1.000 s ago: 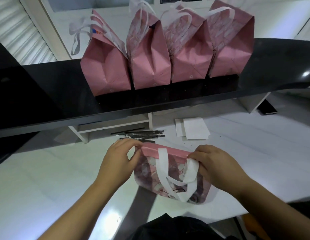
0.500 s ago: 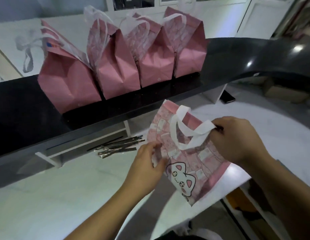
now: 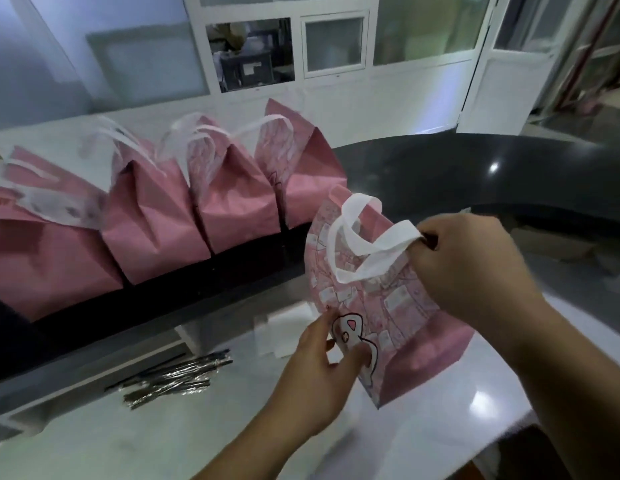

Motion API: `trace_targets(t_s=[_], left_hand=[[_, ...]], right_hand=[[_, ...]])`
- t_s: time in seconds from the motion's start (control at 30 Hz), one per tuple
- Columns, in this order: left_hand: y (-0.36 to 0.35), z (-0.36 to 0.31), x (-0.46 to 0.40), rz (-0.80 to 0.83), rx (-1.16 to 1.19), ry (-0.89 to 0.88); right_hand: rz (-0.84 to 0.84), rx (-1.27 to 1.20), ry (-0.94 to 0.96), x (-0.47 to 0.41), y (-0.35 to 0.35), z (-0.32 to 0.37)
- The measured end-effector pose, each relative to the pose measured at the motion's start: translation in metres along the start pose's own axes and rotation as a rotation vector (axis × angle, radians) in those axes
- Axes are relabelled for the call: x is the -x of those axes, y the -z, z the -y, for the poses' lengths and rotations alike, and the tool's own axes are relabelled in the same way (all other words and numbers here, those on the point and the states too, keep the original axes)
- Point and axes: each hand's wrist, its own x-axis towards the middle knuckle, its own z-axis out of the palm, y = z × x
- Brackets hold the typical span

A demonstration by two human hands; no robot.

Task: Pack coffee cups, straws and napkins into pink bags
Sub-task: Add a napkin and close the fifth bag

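A flat pink bag (image 3: 377,299) with a cat print and white handles hangs in the air above the white counter. My right hand (image 3: 474,271) grips its white handle at the top right. My left hand (image 3: 322,368) pinches the bag's lower left edge, thumb over the cat drawing. Several filled pink bags (image 3: 232,202) stand in a row on the black shelf (image 3: 440,174) behind. A bundle of wrapped straws (image 3: 173,379) lies on the counter to the left. White napkins (image 3: 280,341) show partly behind my left hand. No coffee cups are in view.
The white counter (image 3: 492,386) ends at an edge at the lower right, with floor below. The raised black shelf curves away to the right. Windows and a white door stand at the back.
The bag has been lifted off the counter, raised and tilted to the right. My left hand slid from the bag's top down to its lower edge. The view has swung right.
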Motion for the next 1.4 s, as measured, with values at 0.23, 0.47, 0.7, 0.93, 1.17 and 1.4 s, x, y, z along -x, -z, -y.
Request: trace_targets(t_s=[0.23,0.47,0.7,0.93,1.17,1.4], left_hand=[[-0.063,-0.077,-0.076,-0.01,0.102,0.018],[-0.079,-0.133,-0.159,-0.078,0.077,-0.002],[-0.057,-0.165,-0.239,-0.159,-0.007,0.007],[-0.03,-0.176,-0.303,-0.31,-0.043,0.043],[-0.022,-0.182,-0.333,-0.368,-0.108,0.049],[-0.027,-0.179,-0.337,-0.361,-0.165,0.044]], right_hand=[[-0.036,-0.007,0.068,-0.096,0.041,-0.074],[-0.112,-0.041,0.115,-0.202,0.042,-0.103],[-0.131,-0.129,0.109,-0.305,-0.001,-0.086],[-0.11,-0.198,0.11,-0.375,-0.057,-0.054],[-0.061,-0.241,0.098,-0.402,-0.096,-0.043],[-0.013,-0.228,0.1,-0.408,-0.098,-0.049]])
